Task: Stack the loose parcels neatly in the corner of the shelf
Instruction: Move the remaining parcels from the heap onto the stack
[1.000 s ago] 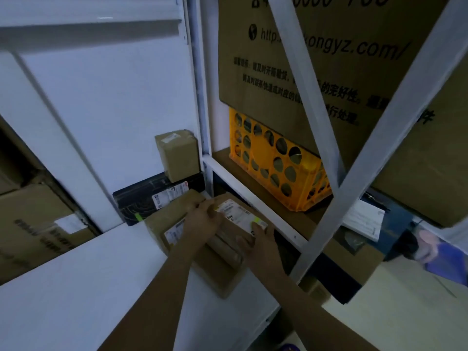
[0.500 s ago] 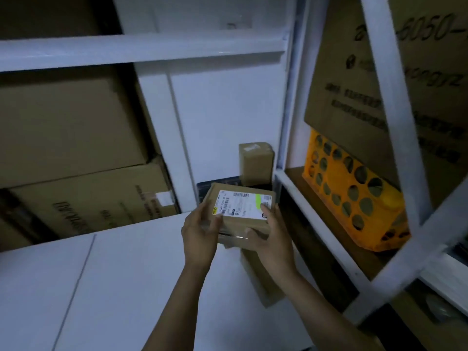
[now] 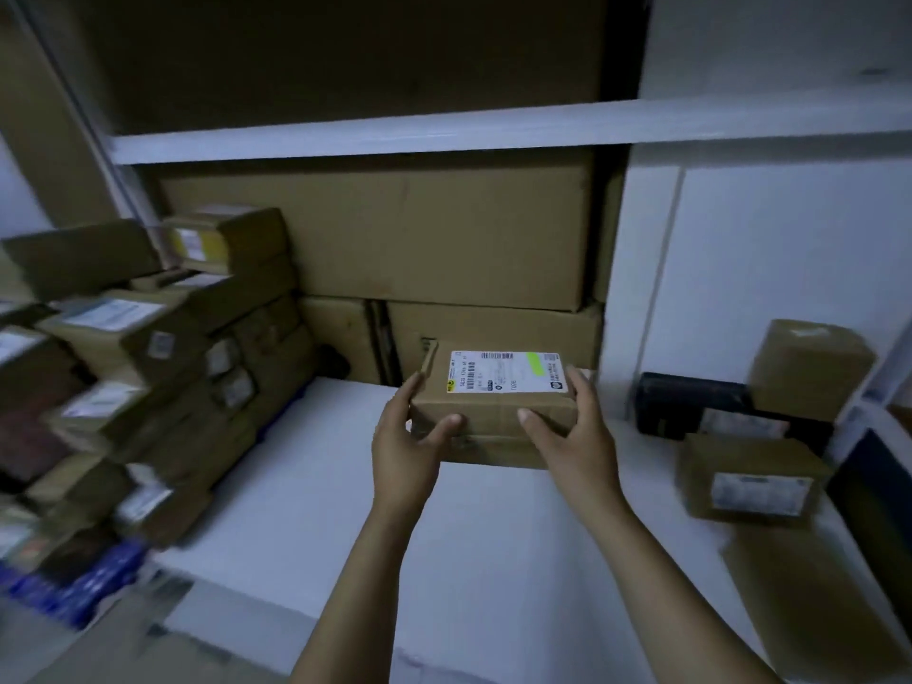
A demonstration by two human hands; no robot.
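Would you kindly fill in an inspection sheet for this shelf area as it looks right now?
Surface: white shelf, bare in the middle.
Job's things: labelled parcel held above the shelf, label up; parcel stack at left, blurred; three more parcels at right: flat parcel, black parcel, and small box standing on the black one.
Clutter: nothing seen.
Grippers: left hand and right hand grip the labelled parcel's ends.
Cables: nothing seen.
Surroundings: large cartons at the back; upper shelf board above; dim light.
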